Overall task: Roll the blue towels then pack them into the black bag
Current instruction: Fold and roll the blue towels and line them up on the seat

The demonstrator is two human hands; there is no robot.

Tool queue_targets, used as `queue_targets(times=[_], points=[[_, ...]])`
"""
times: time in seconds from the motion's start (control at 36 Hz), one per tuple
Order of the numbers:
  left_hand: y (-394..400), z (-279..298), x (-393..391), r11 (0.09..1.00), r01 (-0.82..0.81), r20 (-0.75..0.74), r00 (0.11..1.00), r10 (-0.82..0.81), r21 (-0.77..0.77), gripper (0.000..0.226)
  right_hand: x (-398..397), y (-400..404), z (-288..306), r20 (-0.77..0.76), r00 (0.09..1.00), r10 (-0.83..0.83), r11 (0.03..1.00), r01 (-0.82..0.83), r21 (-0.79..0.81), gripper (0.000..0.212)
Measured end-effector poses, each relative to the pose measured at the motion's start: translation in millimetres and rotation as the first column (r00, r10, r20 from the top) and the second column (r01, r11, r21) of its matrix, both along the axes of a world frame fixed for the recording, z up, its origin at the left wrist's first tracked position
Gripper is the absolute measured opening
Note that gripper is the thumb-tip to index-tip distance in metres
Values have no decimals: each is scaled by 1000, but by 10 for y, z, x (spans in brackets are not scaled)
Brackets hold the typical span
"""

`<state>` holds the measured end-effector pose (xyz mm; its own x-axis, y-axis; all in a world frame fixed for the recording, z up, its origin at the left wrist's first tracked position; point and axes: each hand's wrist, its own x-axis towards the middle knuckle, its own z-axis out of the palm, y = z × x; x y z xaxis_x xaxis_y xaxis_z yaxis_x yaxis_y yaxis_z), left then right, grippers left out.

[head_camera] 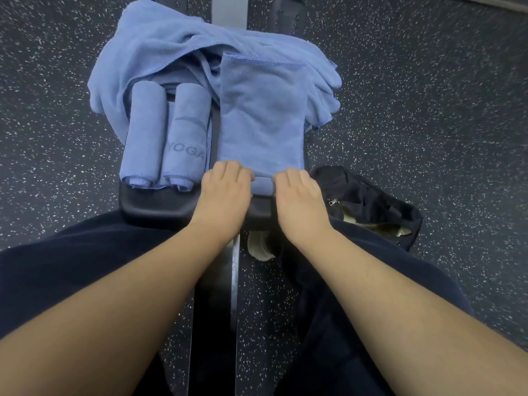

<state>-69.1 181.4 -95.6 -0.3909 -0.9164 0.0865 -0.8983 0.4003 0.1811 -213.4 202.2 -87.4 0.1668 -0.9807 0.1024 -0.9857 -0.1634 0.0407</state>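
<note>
A folded blue towel lies lengthwise on the black bench pad, its near end turned into a small roll. My left hand and my right hand grip that rolled end side by side, fingers curled over it. Left of it lie two rolled blue towels, one printed YOGA. A heap of loose blue towels covers the far end of the bench. The black bag sits unzipped on the floor, right of the bench.
The dark speckled floor surrounds the bench. A grey metal bench frame runs away at the top, and a dark rail runs between my legs in dark trousers. A pale shoe shows under the bench.
</note>
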Motion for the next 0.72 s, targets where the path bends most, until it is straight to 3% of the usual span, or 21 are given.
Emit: queue_targets(times=[0.06, 0.22, 0.28, 0.47, 0.64, 0.72], points=[[-12, -12, 4, 1000, 3, -20, 1000, -3, 3, 42, -32, -37, -23, 48, 999, -1, 999, -2, 52, 11], [-51, -91, 3, 999, 2, -80, 997, -5, -36, 25, -90, -84, 17, 215, 973, -83, 984, 45, 174, 12], [-59, -108, 9, 999, -4, -103, 995, 0, -40, 20, -93, -68, 22, 197, 978, -73, 985, 40, 168, 12], [-56, -122, 16, 1000, -10, -171, 985, 14, 24, 34, -123, -77, 102, 143, 989, -25, 956, -18, 293, 23], [-19, -42, 13, 988, -51, -201, 976, 80, 145, 21, -111, -144, 130, 126, 989, -84, 913, 25, 408, 25], [-1, 6, -3, 984, -56, -199, 976, 89, 166, 34, -96, -152, 137, 94, 992, -88, 920, 45, 389, 22]])
